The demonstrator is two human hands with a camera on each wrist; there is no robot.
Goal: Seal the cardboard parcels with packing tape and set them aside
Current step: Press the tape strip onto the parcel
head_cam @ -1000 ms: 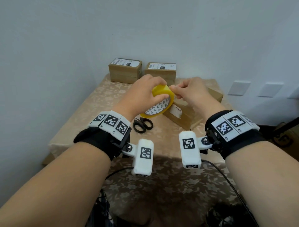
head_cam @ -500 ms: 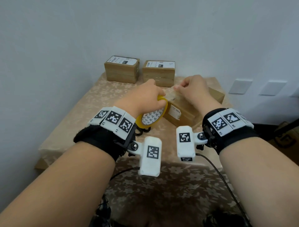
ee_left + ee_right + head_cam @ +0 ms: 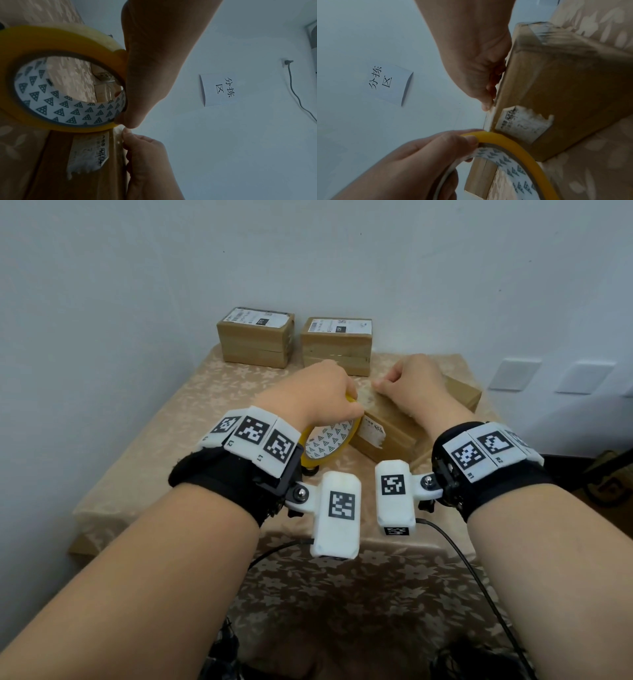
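A pale wall backs a counter draped in floral cloth. The left hand curls around the yellow tape roll, stood on edge against the near-left end of the parcel; the right hand pinches the tape's free end onto its top. The parcel looks light and stiff, best steadied by its edges; the clear film seems clingy and hard to see. Two boxes sit far back. The fingertips are mostly hidden.

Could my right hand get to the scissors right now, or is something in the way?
Probably not directly. The scissors lie almost hidden under the tape roll that the left hand grips, and the right hand is pinching the tape end on the parcel.
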